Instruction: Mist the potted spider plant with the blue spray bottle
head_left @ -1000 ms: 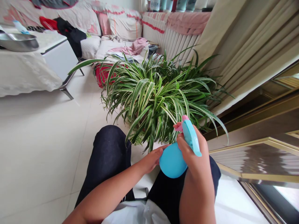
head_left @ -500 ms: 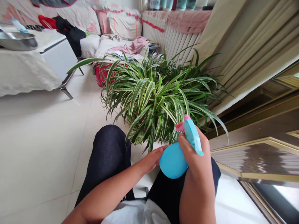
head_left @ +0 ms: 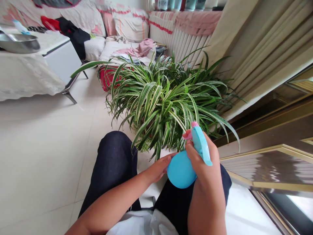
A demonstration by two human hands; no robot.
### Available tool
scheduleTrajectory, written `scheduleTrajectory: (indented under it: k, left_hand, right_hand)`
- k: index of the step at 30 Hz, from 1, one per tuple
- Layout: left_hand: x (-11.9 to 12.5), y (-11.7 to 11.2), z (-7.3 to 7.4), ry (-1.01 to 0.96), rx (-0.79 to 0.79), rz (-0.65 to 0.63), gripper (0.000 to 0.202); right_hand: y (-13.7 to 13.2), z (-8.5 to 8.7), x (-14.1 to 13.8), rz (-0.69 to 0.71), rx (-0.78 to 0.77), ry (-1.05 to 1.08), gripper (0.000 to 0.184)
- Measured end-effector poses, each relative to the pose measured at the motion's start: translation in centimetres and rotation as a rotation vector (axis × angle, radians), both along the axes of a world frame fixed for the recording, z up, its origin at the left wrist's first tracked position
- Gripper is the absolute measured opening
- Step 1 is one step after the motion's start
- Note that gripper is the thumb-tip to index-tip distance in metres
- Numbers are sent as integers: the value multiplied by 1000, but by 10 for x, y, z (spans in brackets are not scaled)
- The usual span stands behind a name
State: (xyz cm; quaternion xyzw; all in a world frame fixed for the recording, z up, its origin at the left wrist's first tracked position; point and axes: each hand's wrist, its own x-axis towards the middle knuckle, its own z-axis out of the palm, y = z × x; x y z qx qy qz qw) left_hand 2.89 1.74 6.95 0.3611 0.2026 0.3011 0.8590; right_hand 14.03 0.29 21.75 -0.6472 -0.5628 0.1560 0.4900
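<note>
My right hand [head_left: 204,164] is wrapped around the neck of a blue spray bottle [head_left: 181,169] with a pink nozzle, fingers on its trigger. The nozzle points at a large spider plant [head_left: 166,101] with green and white striped leaves, standing on the floor just beyond my knees. My left hand [head_left: 157,168] rests flat against the round blue body of the bottle, fingers stretched along its side. Both hands hover above my lap, over dark trousers [head_left: 114,163].
A low white table [head_left: 31,65] with a metal basin [head_left: 19,42] stands at the far left. Cushions and clothes lie on a sofa [head_left: 127,36] behind the plant. Beige curtains [head_left: 259,42] and a window frame [head_left: 274,153] run along the right. Pale tiles [head_left: 44,153] cover the floor.
The spray bottle and my right hand have shifted only slightly; the view barely moved. My left hand stays against the bottle.
</note>
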Motion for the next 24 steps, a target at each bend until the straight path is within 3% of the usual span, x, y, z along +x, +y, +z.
scheduleTrajectory:
  k: [6, 17, 24]
  left_hand:
    - [-1, 1, -1, 2, -16, 28, 69]
    - [1, -2, 0, -17, -24, 0, 63]
    - [1, 1, 3, -41, -26, 28, 60]
  right_hand:
    - [-1, 1, -3, -36, -5, 24, 26]
    - [1, -4, -2, -35, 20, 6, 17]
    - [0, -4, -1, -51, -39, 26, 30]
